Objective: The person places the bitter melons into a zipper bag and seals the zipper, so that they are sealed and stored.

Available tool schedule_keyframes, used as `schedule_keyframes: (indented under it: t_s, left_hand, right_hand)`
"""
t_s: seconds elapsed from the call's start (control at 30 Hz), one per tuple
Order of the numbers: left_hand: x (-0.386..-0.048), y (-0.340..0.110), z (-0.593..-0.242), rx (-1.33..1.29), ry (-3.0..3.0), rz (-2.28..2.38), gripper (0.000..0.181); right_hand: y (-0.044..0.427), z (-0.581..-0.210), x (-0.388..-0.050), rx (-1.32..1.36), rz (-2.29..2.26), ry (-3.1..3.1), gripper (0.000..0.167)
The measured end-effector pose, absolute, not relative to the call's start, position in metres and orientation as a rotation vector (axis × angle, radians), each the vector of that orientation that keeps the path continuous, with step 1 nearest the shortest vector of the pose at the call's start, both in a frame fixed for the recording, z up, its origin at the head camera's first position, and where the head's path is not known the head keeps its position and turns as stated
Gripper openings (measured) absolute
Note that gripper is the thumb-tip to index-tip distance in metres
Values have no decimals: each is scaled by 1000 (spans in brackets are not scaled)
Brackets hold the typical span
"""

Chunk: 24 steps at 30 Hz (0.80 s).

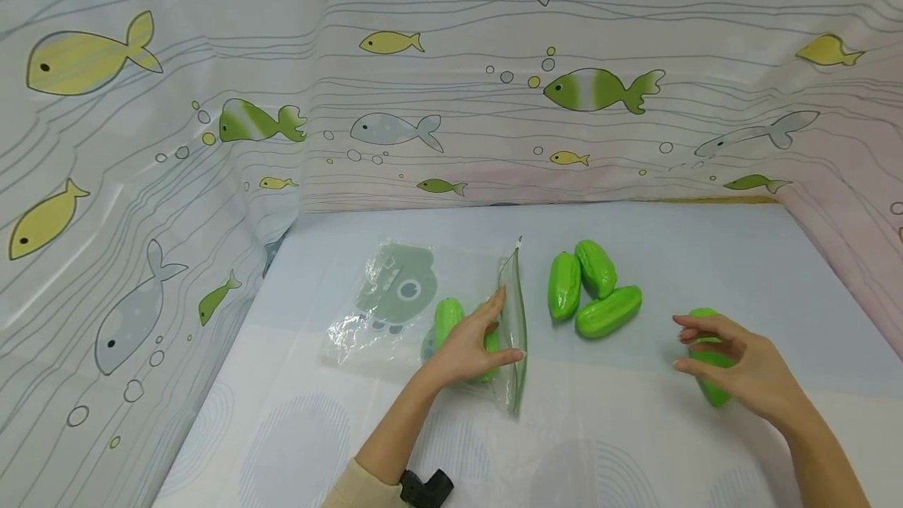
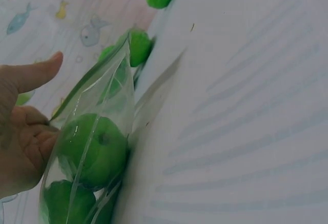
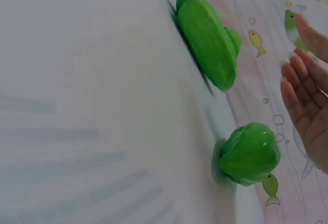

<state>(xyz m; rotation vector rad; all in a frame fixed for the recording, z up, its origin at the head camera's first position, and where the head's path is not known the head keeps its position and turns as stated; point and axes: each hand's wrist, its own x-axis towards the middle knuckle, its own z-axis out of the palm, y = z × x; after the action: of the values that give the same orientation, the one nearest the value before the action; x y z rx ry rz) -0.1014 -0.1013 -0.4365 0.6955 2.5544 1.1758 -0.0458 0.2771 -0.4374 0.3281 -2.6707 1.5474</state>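
A clear zip bag [image 1: 405, 288] with a green cartoon print lies on the table, its mouth facing right. Inside are green toy cucumbers [image 1: 447, 318], partly hidden by my left hand [image 1: 462, 343]. That hand rests at the bag's mouth, thumb and fingers spread; in the left wrist view its fingers touch the rim of the upright-standing opening [image 2: 102, 96]. At the right, my right hand [image 1: 741, 367] hovers around a single toy cucumber [image 1: 716, 394], fingers gently bent. The right wrist view shows a gap between this hand [image 3: 307, 90] and the nearest cucumber [image 3: 250, 155].
Three more green toy cucumbers [image 1: 608, 312] lie in a cluster between the bag and my right hand. A fish-patterned curtain [image 1: 494, 100] hangs behind and along both sides of the pale table [image 1: 339, 429]. A black wrist device [image 1: 426, 487] shows by the left sleeve.
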Motion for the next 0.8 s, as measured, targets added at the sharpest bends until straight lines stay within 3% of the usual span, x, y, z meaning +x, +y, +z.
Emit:
schedule_keyframes:
  t_s: [0.8]
  left_hand:
    - [-102, -101, -436, 703, 2570, 1167, 99]
  right_hand:
    - [292, -439, -43, 153, 1491, -2735, 51]
